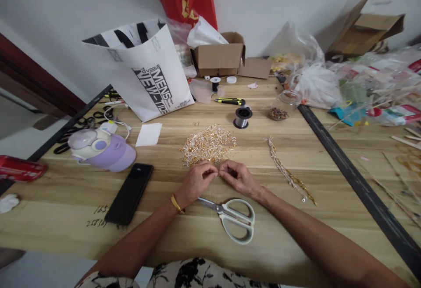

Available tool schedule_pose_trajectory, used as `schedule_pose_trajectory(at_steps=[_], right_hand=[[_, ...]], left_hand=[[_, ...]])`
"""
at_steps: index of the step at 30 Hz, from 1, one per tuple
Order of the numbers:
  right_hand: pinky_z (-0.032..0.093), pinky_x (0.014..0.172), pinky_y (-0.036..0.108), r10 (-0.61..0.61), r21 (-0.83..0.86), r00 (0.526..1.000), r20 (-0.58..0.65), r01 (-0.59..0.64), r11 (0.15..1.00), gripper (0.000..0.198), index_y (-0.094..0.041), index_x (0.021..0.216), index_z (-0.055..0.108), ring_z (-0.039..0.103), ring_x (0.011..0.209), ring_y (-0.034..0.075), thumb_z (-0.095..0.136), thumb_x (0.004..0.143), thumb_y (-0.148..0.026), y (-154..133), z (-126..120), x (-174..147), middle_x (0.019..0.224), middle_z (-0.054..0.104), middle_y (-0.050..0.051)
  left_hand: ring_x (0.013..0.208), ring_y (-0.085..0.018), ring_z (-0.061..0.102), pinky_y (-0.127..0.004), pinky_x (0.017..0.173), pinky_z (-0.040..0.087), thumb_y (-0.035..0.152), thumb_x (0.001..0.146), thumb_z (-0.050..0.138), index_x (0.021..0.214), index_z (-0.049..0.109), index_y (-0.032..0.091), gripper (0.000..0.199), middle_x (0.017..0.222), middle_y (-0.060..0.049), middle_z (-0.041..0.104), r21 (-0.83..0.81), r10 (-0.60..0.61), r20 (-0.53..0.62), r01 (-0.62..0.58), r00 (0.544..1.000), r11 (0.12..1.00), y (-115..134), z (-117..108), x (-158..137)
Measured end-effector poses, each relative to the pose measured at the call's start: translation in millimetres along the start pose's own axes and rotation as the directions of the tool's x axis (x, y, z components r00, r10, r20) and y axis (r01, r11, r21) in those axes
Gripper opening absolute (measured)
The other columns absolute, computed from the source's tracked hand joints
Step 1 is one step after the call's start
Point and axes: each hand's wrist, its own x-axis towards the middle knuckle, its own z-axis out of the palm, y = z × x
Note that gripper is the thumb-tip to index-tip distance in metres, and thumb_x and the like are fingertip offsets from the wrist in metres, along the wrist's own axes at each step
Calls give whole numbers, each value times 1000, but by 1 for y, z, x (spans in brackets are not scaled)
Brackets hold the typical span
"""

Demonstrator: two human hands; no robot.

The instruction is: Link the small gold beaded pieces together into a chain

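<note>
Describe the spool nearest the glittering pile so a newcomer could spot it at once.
On the wooden table, find the gold-and-clear glittering pile near the middle. Just beyond its far right edge stands the black-rimmed spool. Unlike the white-topped spool farther back, this one has a black top rim and silvery winding.

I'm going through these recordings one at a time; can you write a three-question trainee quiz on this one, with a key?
1. Multiple choice: What lies between the left arm and the right arm?
a) a phone
b) scissors
c) a glass jar

2. True or false: A gold bracelet is worn on the left arm.

3. Short answer: The left hand and right hand come together on the near side of what?

Key: 1. b; 2. True; 3. The pile of gold and clear pieces
</note>
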Motion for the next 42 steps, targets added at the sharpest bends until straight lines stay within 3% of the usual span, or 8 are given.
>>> schedule_pose_trajectory(at_steps=[5,9,13,18,34,42], right_hand=[[35,51,22,-46,-53,999,-16,45,998,19,-15,79,56,43,57,11,51,89,-31,-1,-1,0,66,51,0],[38,54,23,-105,-94,994,-23,103,990,20,-16,81,57,46,59,12,50,90,-32,0,-1,-1,69,53,1],[40,57,24,-159,-125,987,-17,156,980,19,-16,82,57,49,63,13,49,91,-30,1,-1,-2,72,56,3],[40,58,25,-160,-139,987,-11,157,978,18,-17,82,57,50,64,13,48,92,-29,1,-1,-2,73,56,3],[38,54,23,-123,-79,992,-15,121,989,18,-15,84,58,47,60,12,50,91,-29,1,-1,-2,73,57,3],[36,53,22,-114,-67,993,-21,112,991,17,-16,82,57,46,58,11,50,90,-29,1,-1,-2,71,55,2]], left_hand=[[65,-12,55,-22,60,42,23,79,59,73,63,14,11,68,-1,62,-201,-165,78,177,983,963,0,-2,1],[43,-6,45,-17,42,34,37,78,61,76,60,12,25,57,2,56,-408,-302,243,380,922,830,-2,-4,1],[45,-7,51,-18,45,40,42,75,65,73,59,10,32,62,-1,61,-525,-317,366,475,875,706,-1,-7,3],[53,-8,55,-20,54,45,39,73,68,71,61,9,30,66,-3,63,-589,-312,390,496,866,639,-1,-8,4],[61,-12,61,-23,61,48,25,72,67,79,63,9,18,70,-4,65,-604,-241,385,441,891,664,-6,-10,3],[62,-12,62,-24,65,50,27,64,76,78,63,10,26,66,-3,66,-564,-304,351,459,886,687,-6,-7,4]])
